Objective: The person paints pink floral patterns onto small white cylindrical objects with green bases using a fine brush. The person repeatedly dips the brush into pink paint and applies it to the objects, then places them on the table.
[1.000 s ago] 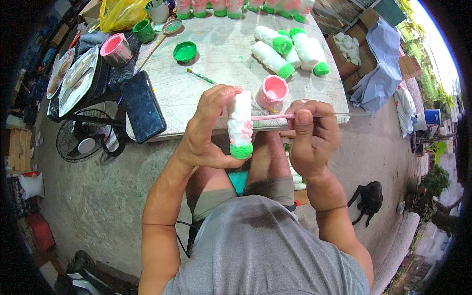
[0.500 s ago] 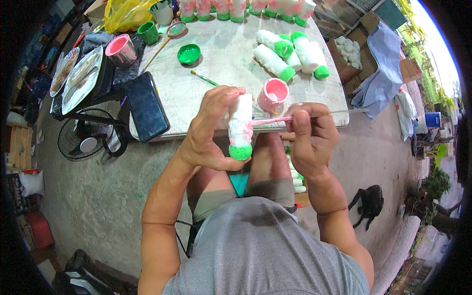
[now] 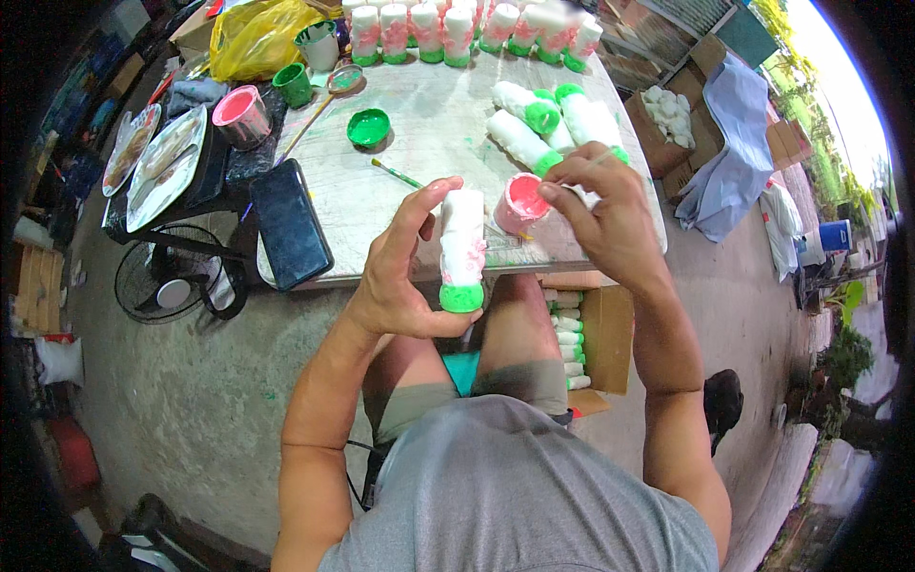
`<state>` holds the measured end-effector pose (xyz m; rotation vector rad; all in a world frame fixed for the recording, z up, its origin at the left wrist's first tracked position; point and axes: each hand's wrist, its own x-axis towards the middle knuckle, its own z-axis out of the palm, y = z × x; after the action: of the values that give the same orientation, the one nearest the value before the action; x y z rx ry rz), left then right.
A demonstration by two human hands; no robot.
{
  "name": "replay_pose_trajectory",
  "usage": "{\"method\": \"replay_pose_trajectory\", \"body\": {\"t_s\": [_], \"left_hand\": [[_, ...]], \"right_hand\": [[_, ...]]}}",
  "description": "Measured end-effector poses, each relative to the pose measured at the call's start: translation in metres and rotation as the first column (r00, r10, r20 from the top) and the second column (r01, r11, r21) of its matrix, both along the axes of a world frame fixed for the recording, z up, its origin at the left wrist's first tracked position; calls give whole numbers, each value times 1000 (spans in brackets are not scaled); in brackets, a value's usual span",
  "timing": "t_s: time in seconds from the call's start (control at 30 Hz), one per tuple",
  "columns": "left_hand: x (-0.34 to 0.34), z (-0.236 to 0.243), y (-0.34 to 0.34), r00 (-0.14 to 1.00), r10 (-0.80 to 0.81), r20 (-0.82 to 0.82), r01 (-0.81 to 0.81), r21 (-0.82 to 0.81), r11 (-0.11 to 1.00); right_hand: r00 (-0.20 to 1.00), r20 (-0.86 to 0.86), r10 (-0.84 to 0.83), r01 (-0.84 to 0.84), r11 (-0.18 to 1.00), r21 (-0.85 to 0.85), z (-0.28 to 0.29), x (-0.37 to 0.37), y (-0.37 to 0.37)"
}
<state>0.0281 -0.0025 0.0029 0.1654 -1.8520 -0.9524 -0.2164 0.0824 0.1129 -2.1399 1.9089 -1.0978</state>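
Note:
My left hand (image 3: pixel 386 272) holds a white pillar candle (image 3: pixel 461 229) upright between thumb and fingers, above the table's front edge. The candle has a bright green base and pink paint on its raised side. At the right rim of a small pink paint cup (image 3: pixel 515 219), my right hand (image 3: pixel 615 214) is closed in a pinch on a thin paintbrush. Most of the brush is hidden or blurred, so I cannot tell whether its tip is in the paint. Behind that hand lie several white candles (image 3: pixel 519 138) with green ends.
Several painted candles (image 3: pixel 429 33) stand along the table's far edge. A green paint lid (image 3: pixel 369 128), a green-handled brush (image 3: pixel 396 173) and a black phone (image 3: pixel 289 224) lie on the left. Below, an open carton (image 3: pixel 605 338) holds more candles. A fan (image 3: pixel 172 286) stands at left.
My right hand has moved the paintbrush away from the candle, up to the pink cup. The candle stays in my left hand, nearly in place.

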Motion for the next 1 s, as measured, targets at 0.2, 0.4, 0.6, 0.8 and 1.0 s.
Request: {"method": "replay_pose_trajectory", "body": {"t_s": [0.2, 0.4, 0.6, 0.8, 1.0], "left_hand": [[-2, -4, 4, 999, -8, -32, 9, 18, 1000], [-1, -4, 5, 1000, 3, -14, -2, 46, 999], [3, -6, -1, 999, -12, 40, 14, -38, 999], [-1, -4, 2, 1000, 7, -15, -7, -29, 1000], [1, -8, 3, 1000, -4, -8, 4, -17, 1000]], "right_hand": [[989, 137, 47, -47, 999, 0, 13, -7, 28], [991, 89, 99, -92, 992, -88, 12, -17, 50], [914, 404, 32, 38, 986, -163, -7, -21, 59], [609, 785, 116, 144, 957, -253, -45, -2, 67], [110, 973, 202, 231, 947, -223, -79, 0, 64]]}}
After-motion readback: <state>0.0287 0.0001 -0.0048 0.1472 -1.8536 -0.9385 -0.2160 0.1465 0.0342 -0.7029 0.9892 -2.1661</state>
